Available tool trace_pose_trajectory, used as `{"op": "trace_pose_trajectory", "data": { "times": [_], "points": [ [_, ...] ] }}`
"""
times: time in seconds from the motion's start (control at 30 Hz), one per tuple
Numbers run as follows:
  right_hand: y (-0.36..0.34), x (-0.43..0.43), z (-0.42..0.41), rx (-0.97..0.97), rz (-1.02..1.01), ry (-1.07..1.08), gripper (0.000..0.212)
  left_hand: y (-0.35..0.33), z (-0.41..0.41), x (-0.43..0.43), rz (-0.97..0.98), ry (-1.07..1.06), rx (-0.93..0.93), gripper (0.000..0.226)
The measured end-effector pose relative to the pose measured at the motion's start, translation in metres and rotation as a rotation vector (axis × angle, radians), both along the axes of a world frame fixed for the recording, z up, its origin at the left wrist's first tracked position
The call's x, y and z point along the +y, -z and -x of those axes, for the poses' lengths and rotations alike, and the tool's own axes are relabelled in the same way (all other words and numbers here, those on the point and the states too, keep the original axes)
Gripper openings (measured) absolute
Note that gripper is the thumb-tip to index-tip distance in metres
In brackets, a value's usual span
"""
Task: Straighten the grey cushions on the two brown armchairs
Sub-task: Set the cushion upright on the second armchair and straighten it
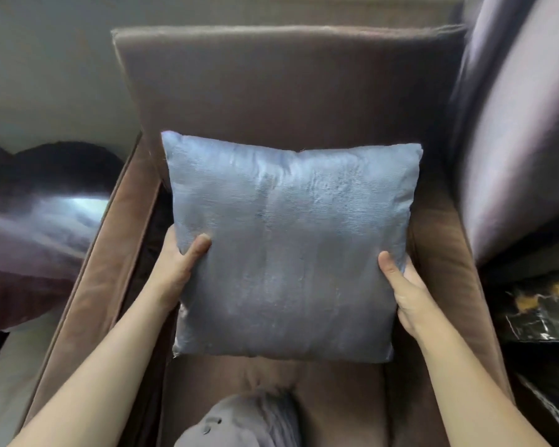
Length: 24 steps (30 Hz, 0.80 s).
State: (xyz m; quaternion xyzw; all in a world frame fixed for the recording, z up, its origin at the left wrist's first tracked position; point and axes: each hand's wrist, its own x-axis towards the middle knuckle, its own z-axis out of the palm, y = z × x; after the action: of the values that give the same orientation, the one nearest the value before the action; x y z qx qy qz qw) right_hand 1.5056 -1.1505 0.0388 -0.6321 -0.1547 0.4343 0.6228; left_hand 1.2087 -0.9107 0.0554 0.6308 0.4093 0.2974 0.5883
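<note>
Item: grey cushion (291, 253), square, slightly sheened fabric, held upright and roughly square-on in front of the backrest of the brown armchair (271, 85), between its two arms; whether its lower edge rests on the seat or hangs just above it cannot be told. Left hand (181, 262): grips the cushion's left edge, thumb on the front face, fingers hidden behind. Right hand (404, 291): grips the right edge likewise, thumb forward, fingers out of sight behind. Surroundings: a dark rounded cushion (39, 204) beyond the left chair arm; violet upholstery (513, 124) at right; a dark marbled surface (546, 311) below it; grey clothing (239, 421) at the bottom edge. Progress, as judged: first cushion in hand and nearly aligned, not yet released against the backrest; a second armchair and its cushion are not identifiable here, so that half appears to remain
</note>
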Motion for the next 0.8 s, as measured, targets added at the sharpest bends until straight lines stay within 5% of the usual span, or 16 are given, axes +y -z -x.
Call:
{"op": "trace_pose_trajectory", "data": {
  "times": [0.27,0.33,0.47,0.6,0.7,0.8],
  "points": [
    [0.016,0.043,0.0,-0.025,0.082,0.068,0.067,0.027,-0.009,0.029,0.048,-0.002,0.054,0.122],
    [0.022,0.052,0.001,-0.031,0.141,0.074,0.084,0.041,-0.005,0.038,0.074,-0.014,0.072,0.113],
    [0.042,0.066,0.002,0.017,0.254,0.034,0.09,0.063,-0.008,0.044,0.124,0.065,0.096,0.048],
    [0.057,0.08,0.0,-0.074,0.349,0.076,0.081,0.081,-0.016,0.058,0.145,0.053,0.096,0.068],
    [0.06,0.089,-0.005,-0.144,0.423,0.086,0.093,0.083,-0.02,0.064,0.157,0.039,0.154,0.072],
    [0.052,0.094,-0.005,-0.171,0.506,0.067,0.093,0.08,-0.019,0.067,0.207,0.018,0.234,0.099]
  ]
}}
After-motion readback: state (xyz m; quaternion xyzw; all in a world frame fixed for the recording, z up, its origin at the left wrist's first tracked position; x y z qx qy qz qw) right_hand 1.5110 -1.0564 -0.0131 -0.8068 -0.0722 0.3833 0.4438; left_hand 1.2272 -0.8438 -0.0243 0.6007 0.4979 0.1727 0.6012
